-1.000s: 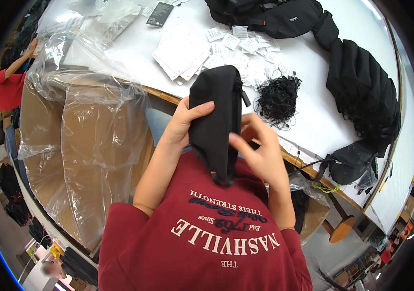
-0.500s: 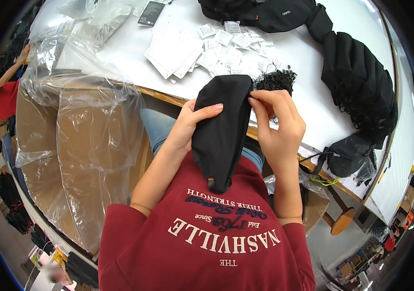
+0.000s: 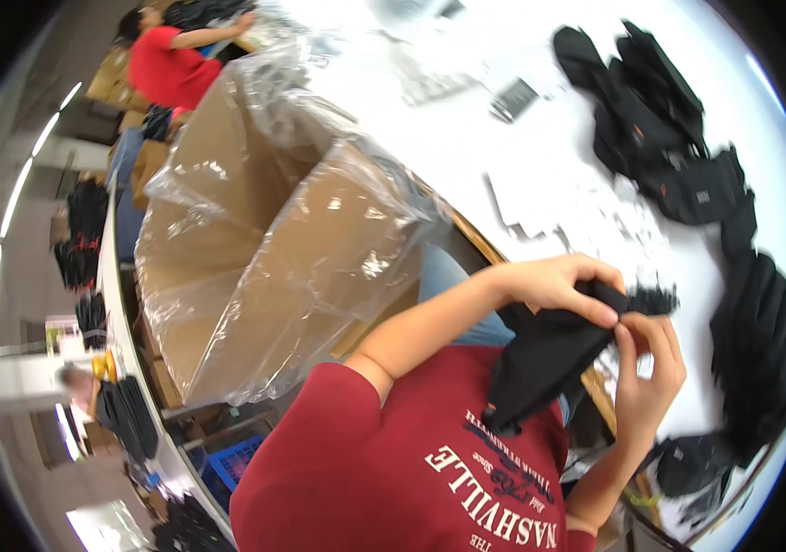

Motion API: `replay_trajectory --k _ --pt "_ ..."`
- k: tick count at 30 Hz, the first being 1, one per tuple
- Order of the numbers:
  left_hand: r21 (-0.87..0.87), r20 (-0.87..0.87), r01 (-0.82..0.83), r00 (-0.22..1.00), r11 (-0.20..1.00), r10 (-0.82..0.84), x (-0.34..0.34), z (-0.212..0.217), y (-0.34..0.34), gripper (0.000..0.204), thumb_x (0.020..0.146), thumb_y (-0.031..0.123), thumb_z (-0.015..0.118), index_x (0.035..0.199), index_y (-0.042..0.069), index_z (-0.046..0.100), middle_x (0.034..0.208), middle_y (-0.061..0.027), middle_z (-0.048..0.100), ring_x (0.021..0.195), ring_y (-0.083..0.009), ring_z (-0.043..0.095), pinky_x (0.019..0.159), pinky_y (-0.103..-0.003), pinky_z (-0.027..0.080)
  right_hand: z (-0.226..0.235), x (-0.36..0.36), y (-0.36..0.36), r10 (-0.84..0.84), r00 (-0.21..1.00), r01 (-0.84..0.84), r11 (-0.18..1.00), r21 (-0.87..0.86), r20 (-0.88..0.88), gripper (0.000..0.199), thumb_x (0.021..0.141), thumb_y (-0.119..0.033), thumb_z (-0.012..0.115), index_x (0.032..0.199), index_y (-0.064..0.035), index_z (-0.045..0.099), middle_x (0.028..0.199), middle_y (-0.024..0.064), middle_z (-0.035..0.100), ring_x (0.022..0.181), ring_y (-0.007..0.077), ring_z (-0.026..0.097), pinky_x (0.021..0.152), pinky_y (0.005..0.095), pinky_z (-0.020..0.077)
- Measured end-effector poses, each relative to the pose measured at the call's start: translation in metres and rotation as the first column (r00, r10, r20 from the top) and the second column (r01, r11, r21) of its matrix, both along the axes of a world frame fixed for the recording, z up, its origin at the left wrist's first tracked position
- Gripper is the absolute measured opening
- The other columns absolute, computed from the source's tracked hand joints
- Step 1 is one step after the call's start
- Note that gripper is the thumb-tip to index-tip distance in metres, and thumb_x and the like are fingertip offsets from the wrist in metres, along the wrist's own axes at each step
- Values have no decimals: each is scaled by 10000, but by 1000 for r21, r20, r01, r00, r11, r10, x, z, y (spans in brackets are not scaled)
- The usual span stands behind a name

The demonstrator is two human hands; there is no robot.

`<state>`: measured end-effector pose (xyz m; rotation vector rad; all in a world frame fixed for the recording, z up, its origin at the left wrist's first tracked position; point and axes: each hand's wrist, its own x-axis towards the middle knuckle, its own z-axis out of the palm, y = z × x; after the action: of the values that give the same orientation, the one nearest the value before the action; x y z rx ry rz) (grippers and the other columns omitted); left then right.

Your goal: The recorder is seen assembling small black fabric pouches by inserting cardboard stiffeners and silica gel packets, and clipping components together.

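A black fabric bag (image 3: 545,363), tapered toward a small orange tab, hangs in front of my chest at the table's edge. My left hand (image 3: 572,287) reaches across its top and grips the upper edge between thumb and fingers. Beside it, my right hand (image 3: 653,363) pinches the same edge, thumb and forefinger closed close to the left thumb. What lies between those fingertips is too small to make out. Just beyond the hands lies a tangle of thin black cords (image 3: 655,299), and white printed labels (image 3: 632,221) are scattered behind it.
White cards (image 3: 514,216) and a dark packet (image 3: 513,99) lie on the white table. Black bags (image 3: 701,189) and a row of folded black bags (image 3: 757,340) line the right side. At left stands a carton lined with clear plastic (image 3: 227,221). Beyond it is a person in red (image 3: 167,69).
My view has swung left, so the table and hands sit farther right. My left hand has moved from the bag's side to its upper edge, meeting my right hand there.
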<state>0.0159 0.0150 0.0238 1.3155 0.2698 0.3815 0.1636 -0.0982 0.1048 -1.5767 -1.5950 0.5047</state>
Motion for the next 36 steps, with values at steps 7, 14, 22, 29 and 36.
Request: replay_trajectory --k 7,14,22,29,36 --pt "-436 38 -269 948 859 316 -15 -21 16 321 778 127 750 1063 39 632 924 18 646 839 -42 586 765 -210 476 -2 -18 2 193 978 -199 976 -83 -75 91 768 48 678 842 12 639 695 93 540 577 195 545 540 276 428" --pt "-197 133 -421 883 885 450 -62 -16 66 468 802 446 698 917 12 564 781 -51 571 699 -111 503 646 -237 412 -8 -39 14 433 879 -457 885 -89 -201 86 777 -24 679 854 -36 642 739 84 562 615 254 582 559 335 457" --pt "-229 363 -215 886 949 289 -63 -38 94 282 876 293 666 994 41 617 857 -23 661 743 -70 639 676 -212 531 -14 -43 8 478 862 -499 857 -128 -167 101 755 32 693 842 -8 659 737 75 589 611 190 600 562 282 465" --pt "-240 187 -278 927 930 325 -48 -38 84 258 871 263 672 987 39 616 846 -19 674 721 -61 652 645 -192 537 -16 -42 8 392 912 -400 916 -45 -117 101 752 45 686 835 -4 654 735 70 592 619 181 603 576 268 472" --pt "-341 203 -341 883 876 423 -53 -50 85 252 902 293 629 960 48 610 824 -19 668 694 -57 642 641 -189 529 -31 -40 5 242 897 -280 959 -51 -369 263 805 -78 682 1038 -27 570 986 108 583 874 242 596 775 319 466"
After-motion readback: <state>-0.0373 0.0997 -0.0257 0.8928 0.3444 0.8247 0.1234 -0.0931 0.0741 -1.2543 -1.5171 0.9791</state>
